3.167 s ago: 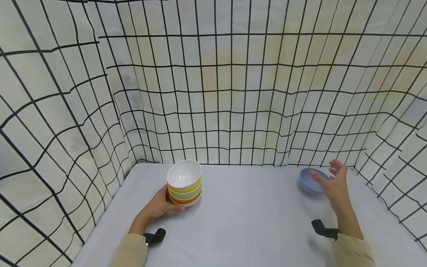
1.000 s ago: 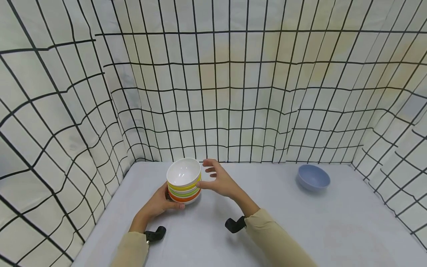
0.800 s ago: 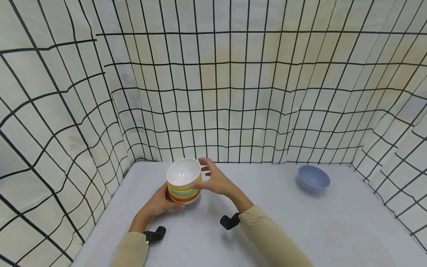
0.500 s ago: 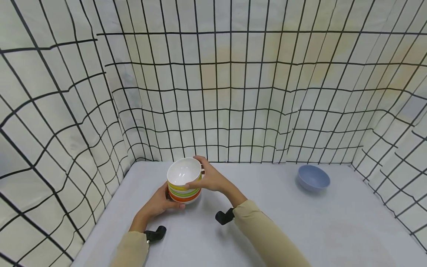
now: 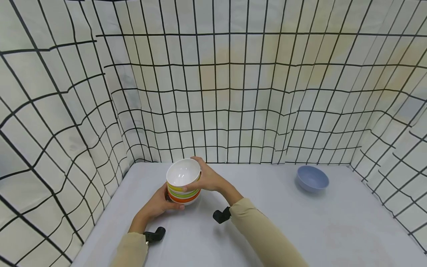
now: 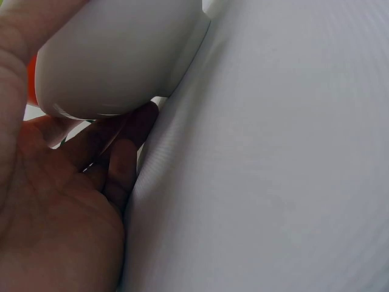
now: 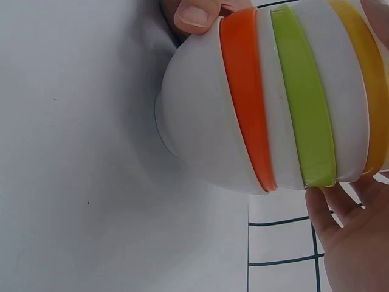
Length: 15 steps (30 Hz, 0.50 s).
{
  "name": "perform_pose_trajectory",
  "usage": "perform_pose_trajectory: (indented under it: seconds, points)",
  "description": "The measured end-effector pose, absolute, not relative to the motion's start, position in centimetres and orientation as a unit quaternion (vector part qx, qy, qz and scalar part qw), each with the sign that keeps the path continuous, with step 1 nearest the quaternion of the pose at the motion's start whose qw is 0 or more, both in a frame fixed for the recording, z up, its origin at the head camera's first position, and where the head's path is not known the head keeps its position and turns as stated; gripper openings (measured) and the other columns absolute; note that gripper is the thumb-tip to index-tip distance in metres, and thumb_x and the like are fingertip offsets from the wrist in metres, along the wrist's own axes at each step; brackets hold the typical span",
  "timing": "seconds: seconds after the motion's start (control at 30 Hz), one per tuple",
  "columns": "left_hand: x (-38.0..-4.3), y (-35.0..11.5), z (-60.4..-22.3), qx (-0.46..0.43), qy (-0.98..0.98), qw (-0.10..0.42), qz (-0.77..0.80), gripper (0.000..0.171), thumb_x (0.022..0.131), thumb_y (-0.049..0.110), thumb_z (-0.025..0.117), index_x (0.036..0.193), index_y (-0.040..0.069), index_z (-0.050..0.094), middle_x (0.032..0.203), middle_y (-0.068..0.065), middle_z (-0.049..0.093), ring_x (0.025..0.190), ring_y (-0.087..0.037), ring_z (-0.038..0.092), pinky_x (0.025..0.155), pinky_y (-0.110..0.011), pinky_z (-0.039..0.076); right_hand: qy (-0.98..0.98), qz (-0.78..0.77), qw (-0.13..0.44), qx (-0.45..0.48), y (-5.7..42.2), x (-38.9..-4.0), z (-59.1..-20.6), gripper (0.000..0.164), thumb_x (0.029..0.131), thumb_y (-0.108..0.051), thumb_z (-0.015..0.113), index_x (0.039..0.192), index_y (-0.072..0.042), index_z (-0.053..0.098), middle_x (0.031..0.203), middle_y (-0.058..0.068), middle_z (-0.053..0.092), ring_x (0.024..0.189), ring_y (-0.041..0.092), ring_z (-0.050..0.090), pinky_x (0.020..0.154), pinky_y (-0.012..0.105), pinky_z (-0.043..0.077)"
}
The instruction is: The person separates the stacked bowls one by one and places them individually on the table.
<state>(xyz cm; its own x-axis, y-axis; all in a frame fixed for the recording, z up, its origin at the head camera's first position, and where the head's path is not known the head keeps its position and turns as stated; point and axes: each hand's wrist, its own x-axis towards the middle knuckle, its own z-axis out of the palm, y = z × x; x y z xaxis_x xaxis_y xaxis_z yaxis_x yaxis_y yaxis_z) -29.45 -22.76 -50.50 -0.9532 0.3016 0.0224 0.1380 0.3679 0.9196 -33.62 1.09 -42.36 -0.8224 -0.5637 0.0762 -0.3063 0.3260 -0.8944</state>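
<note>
A stack of nested bowls [image 5: 184, 174] stands at the left of the table. The bowls are white inside, with yellow, green and orange bands outside. My left hand [image 5: 156, 204] grips the stack low down, at the orange-banded bottom bowl [image 7: 197, 115]. In the left wrist view that hand's fingers [image 6: 124, 161] reach under the bowl's side, by the table. My right hand [image 5: 211, 180] holds the upper part of the stack from the right, thumb in front at the yellow band [image 7: 368, 79]. Its other fingers reach round the far side, partly hidden in the head view.
A blue bowl [image 5: 312, 179] sits by itself at the far right of the white-covered table [image 5: 267, 215]. White walls with a black grid [image 5: 247, 100] enclose the table at the back and sides. A black camera mount is on each wrist.
From the blue bowl, my right hand has moved left to the stack. Over the last second its fingers have closed round the upper bowls. My left hand keeps its grip in place.
</note>
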Motion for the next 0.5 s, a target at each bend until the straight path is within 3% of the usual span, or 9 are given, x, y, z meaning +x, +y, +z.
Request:
perform_pose_trajectory:
  seconds: [0.5]
  points:
    - [-29.40, -22.74, -50.48, 0.133, 0.827, 0.073, 0.542, 0.094, 0.073, 0.020, 0.094, 0.149, 0.012, 0.039, 0.140, -0.011, 0.058, 0.127, -0.026, 0.054, 0.111, -0.045, 0.042, 0.801, -0.523, 0.106, -0.273, 0.63, -33.48, -42.69, 0.109, 0.073, -0.025, 0.094, 0.158, -0.019, 0.026, 0.143, 0.002, 0.056, 0.129, 0.019, 0.057, 0.107, 0.039, 0.048]
